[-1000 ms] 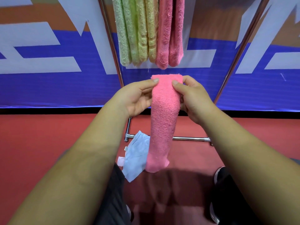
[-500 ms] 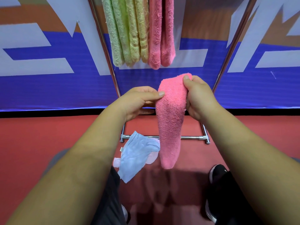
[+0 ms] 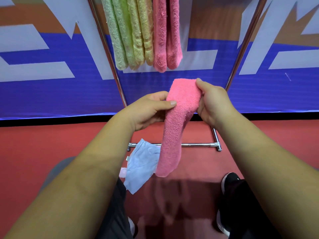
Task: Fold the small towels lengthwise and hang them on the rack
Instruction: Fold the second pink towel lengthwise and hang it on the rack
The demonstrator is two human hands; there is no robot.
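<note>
Pinching the top of the folded pink towel [image 3: 174,131], my right grip [image 3: 214,104] has its thumb on the near face at the upper edge and its fingers curled behind the cloth. My left grip [image 3: 148,109] holds the same towel a little lower, on its left edge, with the thumb pressed across the front and the fingers tucked behind. Between them the towel hangs as one long narrow strip. Its upper end tilts to the right and its lower end dangles free above the red floor [image 3: 51,144].

Just behind it stands the rack [image 3: 110,57], with two shiny uprights and a low crossbar [image 3: 196,144] near the floor. Folded towels hang between the uprights, their tops cut off by the frame: green towels [image 3: 120,37] on the left, yellow towels [image 3: 145,35] beside them and a pink pair [image 3: 167,35] on the right. They are packed side by side, and their lower ends hang above the towel I hold, apart from it.

On the floor, at the left end of the crossbar, a pale blue cloth [image 3: 141,166] lies crumpled, partly hidden by the hanging strip, with a small pink scrap [image 3: 122,171] at its left edge. A black shoe [image 3: 231,185] shows at lower right. Behind everything runs a blue, white and orange banner [image 3: 51,92].
</note>
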